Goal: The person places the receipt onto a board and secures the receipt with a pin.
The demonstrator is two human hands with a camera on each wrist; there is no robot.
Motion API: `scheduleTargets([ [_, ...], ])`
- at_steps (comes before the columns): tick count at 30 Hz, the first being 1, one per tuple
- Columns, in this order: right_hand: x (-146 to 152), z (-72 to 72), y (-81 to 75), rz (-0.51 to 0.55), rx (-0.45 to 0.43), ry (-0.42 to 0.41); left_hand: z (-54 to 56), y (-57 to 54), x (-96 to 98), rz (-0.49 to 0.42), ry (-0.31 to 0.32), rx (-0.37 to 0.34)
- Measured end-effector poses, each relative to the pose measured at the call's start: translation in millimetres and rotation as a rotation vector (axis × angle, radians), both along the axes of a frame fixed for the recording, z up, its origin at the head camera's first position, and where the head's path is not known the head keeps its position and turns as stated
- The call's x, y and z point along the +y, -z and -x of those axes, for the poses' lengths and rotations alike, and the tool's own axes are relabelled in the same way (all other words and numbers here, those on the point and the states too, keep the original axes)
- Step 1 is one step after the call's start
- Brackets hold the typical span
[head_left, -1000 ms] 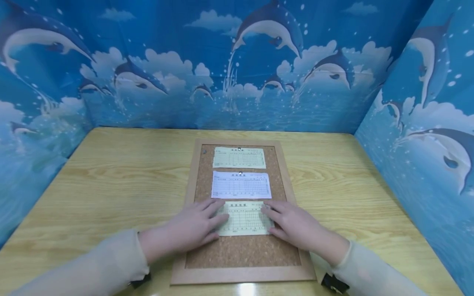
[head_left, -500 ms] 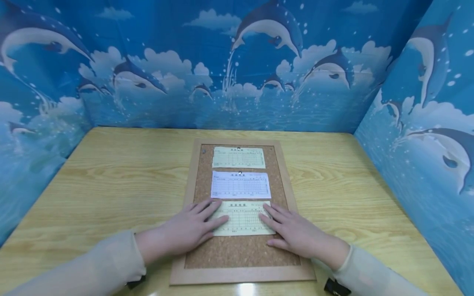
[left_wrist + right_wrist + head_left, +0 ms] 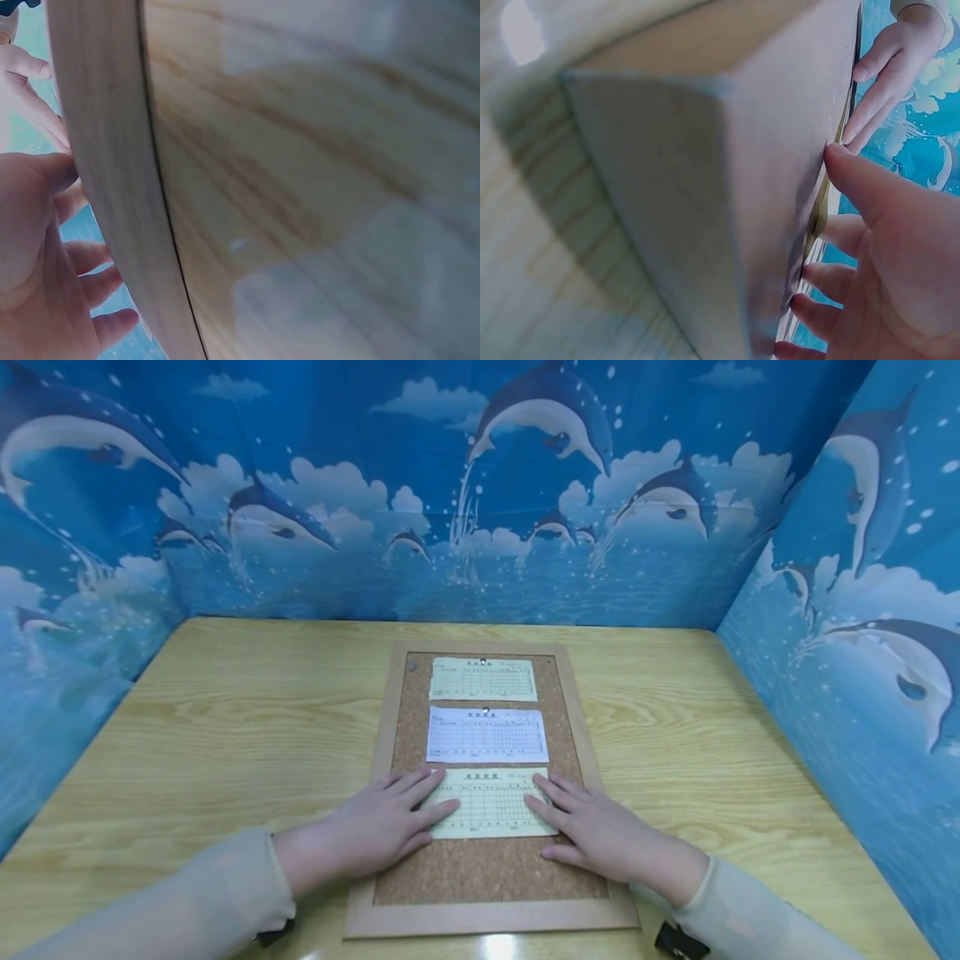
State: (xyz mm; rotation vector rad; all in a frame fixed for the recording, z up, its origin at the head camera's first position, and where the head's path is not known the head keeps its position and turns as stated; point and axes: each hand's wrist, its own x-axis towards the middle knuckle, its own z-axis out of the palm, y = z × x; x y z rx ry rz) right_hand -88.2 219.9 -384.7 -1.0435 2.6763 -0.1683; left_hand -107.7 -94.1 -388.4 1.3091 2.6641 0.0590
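Note:
A pale green printed form (image 3: 491,806) lies on the cork board (image 3: 491,872), below two other forms. My left hand (image 3: 390,822) rests on its left edge with fingers spread, and my right hand (image 3: 600,827) touches its right edge the same way. Above it is a white-lavender form (image 3: 487,737) with a pushpin (image 3: 486,711) at its top middle. Highest on the board is another pale green form (image 3: 483,682), also with a pushpin (image 3: 483,661). The left wrist view shows the left hand (image 3: 45,255) beside the wooden frame; the right hand (image 3: 892,255) reaches over the frame in its wrist view.
A light wooden frame (image 3: 491,920) surrounds the cork board on the wood-grain table (image 3: 262,718). A small grey pin (image 3: 413,667) sits at the board's upper left, a tiny dark one (image 3: 549,662) at upper right. Blue dolphin-print curtains (image 3: 337,577) enclose the table's back and sides.
Both hands have shifted slightly on the lowest form, the left a little outward and the right with its fingers spread wider. The forms and board stay in place.

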Motion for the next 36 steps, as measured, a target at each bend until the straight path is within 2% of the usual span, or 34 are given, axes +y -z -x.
scheduleTargets([
  [8, -0.6, 1.4, -2.7, -0.012, -0.001, -0.01, 0.4, -0.8, 0.7, 0.007, -0.005, -0.022],
  [19, 0.0, 2.3, -4.5, -0.019, -0.023, -0.013, 2.9, 1.1, -0.6, -0.003, 0.008, 0.0],
  [36, 0.4, 1.9, -5.8, -0.026, -0.021, -0.019, 3.7, -2.6, 2.4, 0.014, -0.015, -0.041],
])
